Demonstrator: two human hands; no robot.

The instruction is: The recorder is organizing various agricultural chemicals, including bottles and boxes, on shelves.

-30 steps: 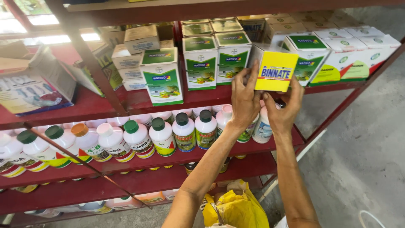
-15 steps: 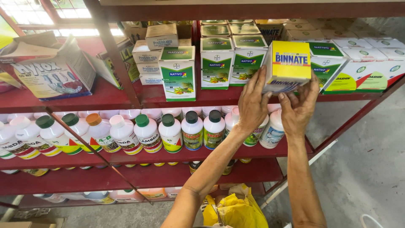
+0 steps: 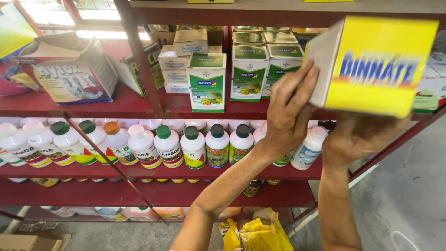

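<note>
Both hands hold up a yellow box [image 3: 378, 67] in front of the red shelf [image 3: 139, 104], near its top right part. The left hand [image 3: 288, 116] has its fingers [image 3: 302, 88] pressed flat on the box's white side. The right hand [image 3: 360, 135] is under the box, gripping it from below. Green and white boxes [image 3: 206, 81] stand on the shelf, with white bottles [image 3: 195, 148] in a row below

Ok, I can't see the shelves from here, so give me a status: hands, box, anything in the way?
Left hand flat on yellow box side. Right hand cupped under it. Box held up, tilted, off the red shelf. Green-and-white cartons left of it, apart.
</note>
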